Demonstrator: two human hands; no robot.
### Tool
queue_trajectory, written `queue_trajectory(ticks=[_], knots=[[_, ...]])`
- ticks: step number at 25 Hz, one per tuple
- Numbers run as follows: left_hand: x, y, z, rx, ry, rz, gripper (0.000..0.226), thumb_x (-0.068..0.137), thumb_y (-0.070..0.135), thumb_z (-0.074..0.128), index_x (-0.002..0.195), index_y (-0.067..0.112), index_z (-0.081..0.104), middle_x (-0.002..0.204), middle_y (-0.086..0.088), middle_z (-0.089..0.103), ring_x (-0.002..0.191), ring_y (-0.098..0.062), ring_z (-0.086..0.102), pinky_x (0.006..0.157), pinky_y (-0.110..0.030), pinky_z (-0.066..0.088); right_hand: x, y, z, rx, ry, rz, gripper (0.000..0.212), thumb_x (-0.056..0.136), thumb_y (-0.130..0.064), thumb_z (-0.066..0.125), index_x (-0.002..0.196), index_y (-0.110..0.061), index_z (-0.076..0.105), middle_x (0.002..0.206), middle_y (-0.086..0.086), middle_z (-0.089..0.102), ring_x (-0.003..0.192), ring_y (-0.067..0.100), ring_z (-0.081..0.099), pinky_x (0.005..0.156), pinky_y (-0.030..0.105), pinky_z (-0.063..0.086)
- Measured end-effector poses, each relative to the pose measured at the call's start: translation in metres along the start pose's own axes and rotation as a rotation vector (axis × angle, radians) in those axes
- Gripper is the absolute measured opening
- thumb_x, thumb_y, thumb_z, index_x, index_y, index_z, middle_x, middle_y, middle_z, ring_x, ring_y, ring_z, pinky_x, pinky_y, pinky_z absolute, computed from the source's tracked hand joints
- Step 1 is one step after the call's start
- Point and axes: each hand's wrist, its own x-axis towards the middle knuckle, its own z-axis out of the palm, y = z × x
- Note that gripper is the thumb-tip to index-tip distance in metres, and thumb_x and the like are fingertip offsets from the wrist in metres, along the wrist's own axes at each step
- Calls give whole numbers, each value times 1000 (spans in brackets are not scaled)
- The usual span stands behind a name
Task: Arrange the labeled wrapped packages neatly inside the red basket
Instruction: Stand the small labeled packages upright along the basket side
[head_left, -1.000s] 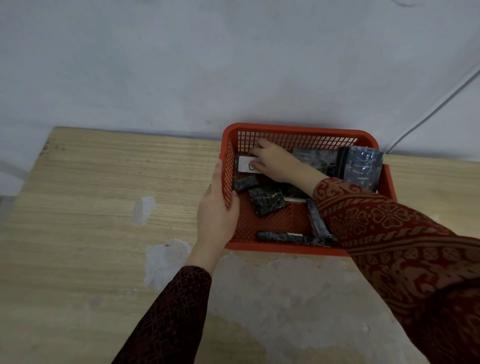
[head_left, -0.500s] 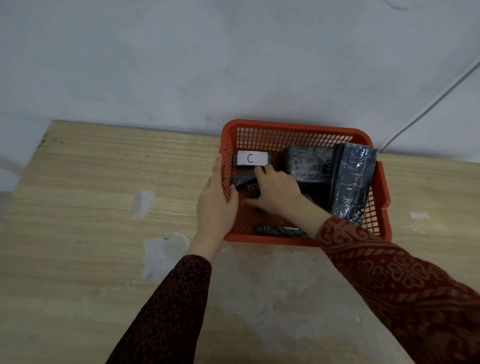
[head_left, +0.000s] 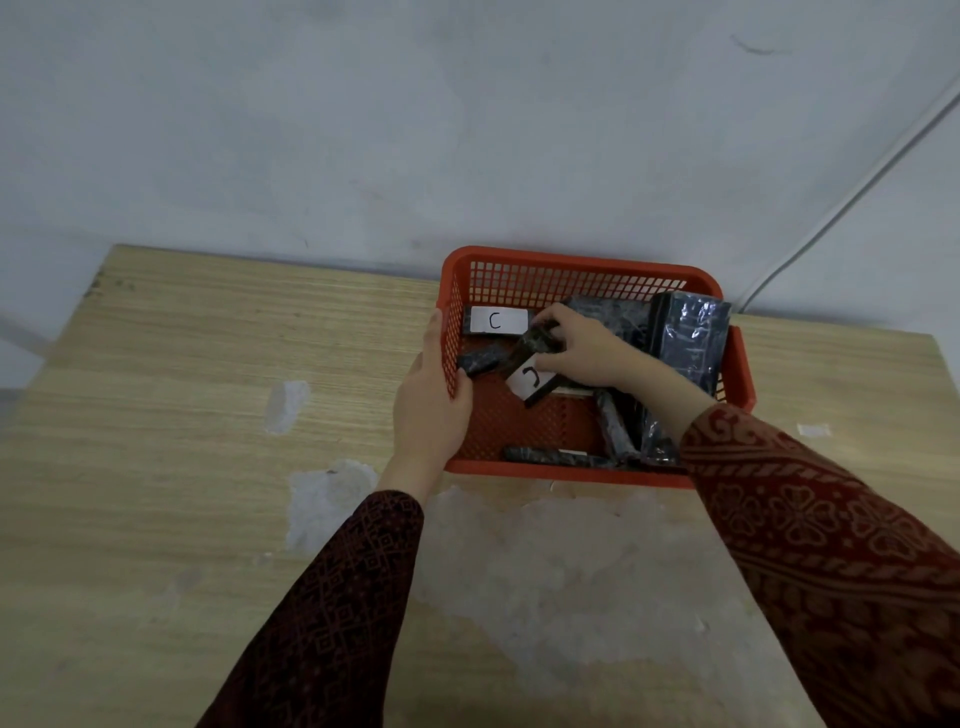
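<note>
A red mesh basket (head_left: 571, 270) stands on the wooden table by the wall. My left hand (head_left: 431, 400) grips the basket's left wall, thumb inside. My right hand (head_left: 582, 348) is inside the basket, shut on a small black wrapped package (head_left: 530, 374) whose white label faces up, tilted. A package with a white label marked C (head_left: 496, 320) lies flat in the back left corner. A small dark package (head_left: 480, 362) lies below it. Larger black wrapped packages (head_left: 685, 343) lean against the right wall. Two long thin packages (head_left: 550, 457) lie near the front wall.
The wooden table (head_left: 182, 389) has pale worn patches in front of and left of the basket. A grey wall rises right behind the basket. A white cable (head_left: 841, 208) runs down the wall at the right. A small white scrap (head_left: 813, 429) lies right of the basket.
My right hand left the C-labelled package in the back left corner, moved toward the middle and picked up a small labelled package, now lifted and tilted. My left hand stayed on the basket wall.
</note>
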Motion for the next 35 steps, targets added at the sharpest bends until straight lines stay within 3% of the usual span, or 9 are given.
queue_trajectory(ticks=[3,8,11,14,19,21,28,33,35], knots=[[0,1,-1,0,1,4,72,92,15,51,152,25,13,112,-15,64,90,-28,62,74,-36,49,3,8,-8,118,-148,40,40,89,-22,62,123,-19,42,140,13,46,121,24,49,93,36,44],[0,0,0,-9,1,-6,72,92,14,50,152,26,13,109,-13,64,86,-24,61,71,-34,49,11,10,-8,152,-142,-35,41,87,-21,65,124,-19,48,122,6,55,110,19,52,95,36,44],[1,-1,0,-6,4,5,72,91,13,51,152,25,14,110,-13,65,87,-25,62,71,-32,48,22,5,-7,121,-69,-72,36,80,-23,72,111,-17,55,109,5,61,103,19,58,86,30,46],[2,-1,0,-11,4,-12,73,91,13,52,152,26,15,112,-14,65,90,-28,63,72,-32,48,39,-6,-2,-77,-150,-208,23,82,-25,70,103,-16,65,104,3,63,85,8,59,70,20,43],[1,0,-3,-70,-16,-41,71,91,13,51,151,28,16,115,-11,64,95,-23,62,79,-36,52,58,-11,4,-170,-265,-245,17,87,-27,64,102,-18,67,95,6,65,78,12,57,72,29,43],[1,1,-3,-74,-14,-49,71,91,14,51,151,29,16,116,-11,63,95,-23,62,80,-37,53,59,-10,2,-177,-348,-230,16,89,-29,62,102,-22,67,90,-4,66,76,5,61,70,25,45],[-1,2,-5,-69,-32,-50,71,92,15,50,151,30,15,111,-10,64,90,-24,63,76,-40,54,64,-25,-7,-329,-513,-203,23,90,-32,59,111,-24,63,108,-6,62,99,15,59,89,34,46],[0,3,-5,-77,-34,-51,71,91,12,50,151,28,16,109,-11,65,87,-25,63,73,-39,54,77,-37,-22,-425,-114,-266,28,78,-30,73,101,-17,63,102,-2,55,99,20,54,81,33,43],[1,2,-4,-75,-34,-55,71,91,12,50,152,28,16,109,-11,65,88,-24,63,74,-39,54,79,-37,-12,-482,-141,-279,25,79,-26,73,100,-16,64,101,0,56,100,23,55,79,33,44]])
